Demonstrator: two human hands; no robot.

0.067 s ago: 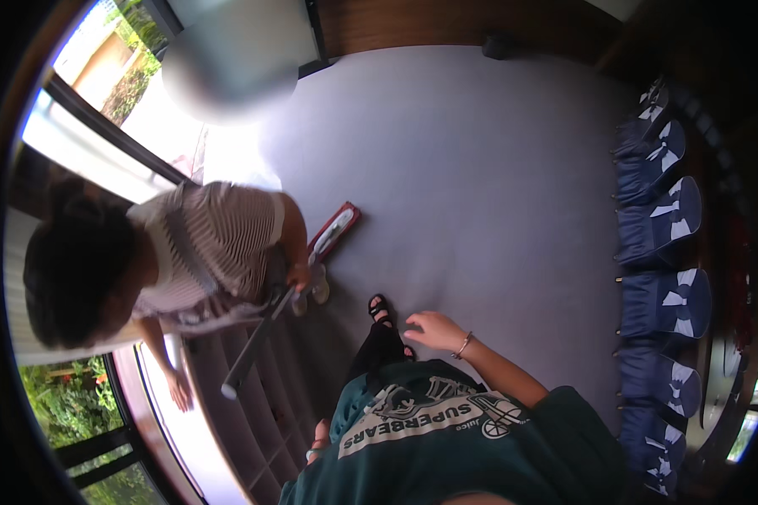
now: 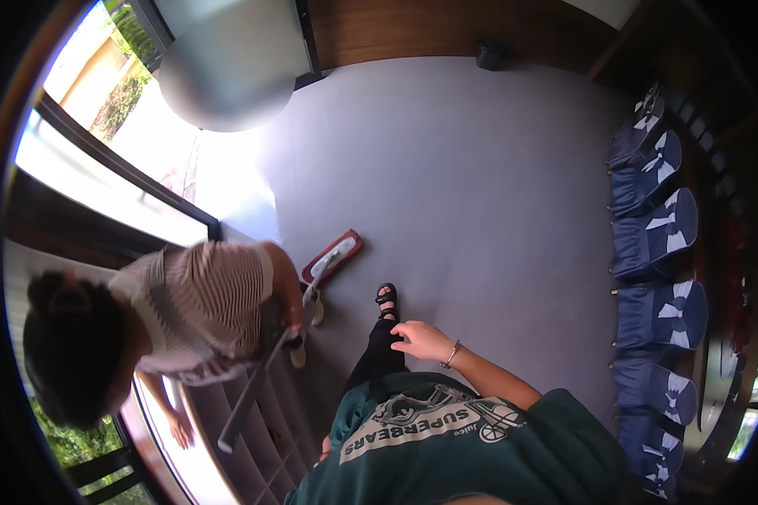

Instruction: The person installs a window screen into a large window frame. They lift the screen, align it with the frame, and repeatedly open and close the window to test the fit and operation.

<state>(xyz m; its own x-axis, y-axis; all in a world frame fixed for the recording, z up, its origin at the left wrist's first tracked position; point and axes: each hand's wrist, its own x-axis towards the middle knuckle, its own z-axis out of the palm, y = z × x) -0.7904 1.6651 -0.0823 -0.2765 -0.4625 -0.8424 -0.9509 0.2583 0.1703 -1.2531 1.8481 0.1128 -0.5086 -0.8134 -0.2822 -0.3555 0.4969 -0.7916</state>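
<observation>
My right hand (image 2: 424,341) hangs in front of my dark green shirt (image 2: 480,438), a bracelet (image 2: 451,353) at its wrist. It holds nothing; its fingers are loosely bent, the thumb apart. Only a sliver of my left hand (image 2: 323,449) shows beside the shirt's left edge, its fingers hidden. To the left a person in a striped top (image 2: 202,295) bends forward, one hand gripping the pole of a flat mop (image 2: 333,257). The mop's red-edged head lies on the grey floor (image 2: 480,185). That person's other hand (image 2: 179,429) rests on a pale ledge.
Below the ledge is a shelf unit with compartments (image 2: 261,429). Several chairs in blue covers with white bows (image 2: 678,316) line the right side. A dark bin (image 2: 489,55) stands by the far wooden wall. Glass doors (image 2: 236,59) open at the far left. My sandaled foot (image 2: 387,300) is ahead.
The whole view has shifted, and floor, mop and person sit lower in it. One of my feet has gone out of sight, and less of my left hand shows.
</observation>
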